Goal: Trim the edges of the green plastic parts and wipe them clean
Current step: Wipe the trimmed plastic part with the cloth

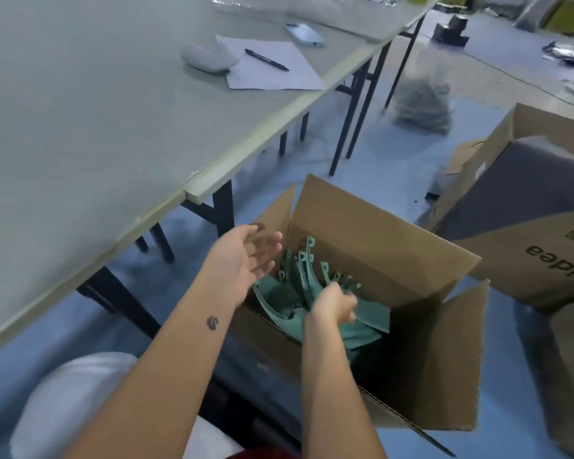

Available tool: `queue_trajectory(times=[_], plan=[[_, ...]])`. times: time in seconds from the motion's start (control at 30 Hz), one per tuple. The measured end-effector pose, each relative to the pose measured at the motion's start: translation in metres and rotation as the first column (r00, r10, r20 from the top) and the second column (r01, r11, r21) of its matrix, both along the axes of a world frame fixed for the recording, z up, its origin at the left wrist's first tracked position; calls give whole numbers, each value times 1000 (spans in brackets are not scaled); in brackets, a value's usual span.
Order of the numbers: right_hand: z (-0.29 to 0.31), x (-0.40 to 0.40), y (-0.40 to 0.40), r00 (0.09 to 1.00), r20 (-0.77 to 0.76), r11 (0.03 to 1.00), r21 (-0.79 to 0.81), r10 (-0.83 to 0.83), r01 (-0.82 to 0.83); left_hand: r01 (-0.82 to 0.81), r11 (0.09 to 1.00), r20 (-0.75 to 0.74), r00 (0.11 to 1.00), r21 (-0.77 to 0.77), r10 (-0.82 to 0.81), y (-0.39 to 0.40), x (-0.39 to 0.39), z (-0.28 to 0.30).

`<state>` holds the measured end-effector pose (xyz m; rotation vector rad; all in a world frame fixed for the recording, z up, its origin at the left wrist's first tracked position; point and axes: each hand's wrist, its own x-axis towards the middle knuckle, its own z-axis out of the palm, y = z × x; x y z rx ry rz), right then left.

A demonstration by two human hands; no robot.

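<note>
An open cardboard box point(355, 213) stands on the floor to the right of the table, with several curved green plastic parts point(279, 303) stacked inside it. My right hand point(333, 304) reaches into the box and grips one of the green parts, fingers curled round its edge. My left hand point(246, 256) hovers over the box's left rim, palm turned up, fingers relaxed and holding nothing. The lower parts in the box are hidden by my right forearm.
A grey table point(96, 127) fills the left side; on it lie a sheet of paper point(272, 66) with a pen point(266, 59), a pale cloth point(207, 58) and a phone point(305, 34). A second cardboard box point(527, 207) and a plastic bag point(423, 101) sit on the blue floor.
</note>
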<state>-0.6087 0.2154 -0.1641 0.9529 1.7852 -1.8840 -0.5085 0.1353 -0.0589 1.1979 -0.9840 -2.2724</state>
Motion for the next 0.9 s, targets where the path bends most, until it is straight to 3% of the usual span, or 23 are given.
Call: queue_trajectory(times=[0.1, 0.23, 0.3, 0.37, 0.43, 0.53, 0.67, 0.73, 0.8, 0.9], plan=[[46, 15, -39, 946, -301, 990, -38, 120, -138, -68, 988, -2, 998, -136, 69, -6, 11, 16], [123, 65, -89, 697, -678, 913, -92, 234, -397, -118, 911, -71, 993, -395, 98, -21, 41, 48], [160, 106, -111, 578, -784, 833, -153, 225, -532, -161, 805, -67, 986, -571, 149, -33, 71, 69], [188, 150, -132, 466, -857, 735, -168, 221, -657, -166, 629, -15, 971, -759, 238, -46, 107, 92], [207, 204, -153, 368, -895, 583, -163, 253, -796, -219, 502, -31, 934, -837, 355, -61, 156, 111], [220, 292, -183, 163, -926, 314, -51, 341, -948, -371, 432, -76, 823, -822, 563, -82, 242, 124], [208, 395, -210, -249, -882, -57, 247, 401, -967, -401, 268, 17, 530, -876, 848, -99, 348, 116], [199, 431, -219, -451, -802, -206, 401, 393, -893, -390, 254, 89, 394, -885, 915, -105, 389, 105], [191, 451, -226, -606, -720, -281, 537, 340, -795, -401, 306, 164, 349, -863, 923, -110, 415, 92], [175, 454, -234, -736, -617, -263, 688, 278, -676, -385, 376, 231, 373, -843, 899, -113, 428, 69]])
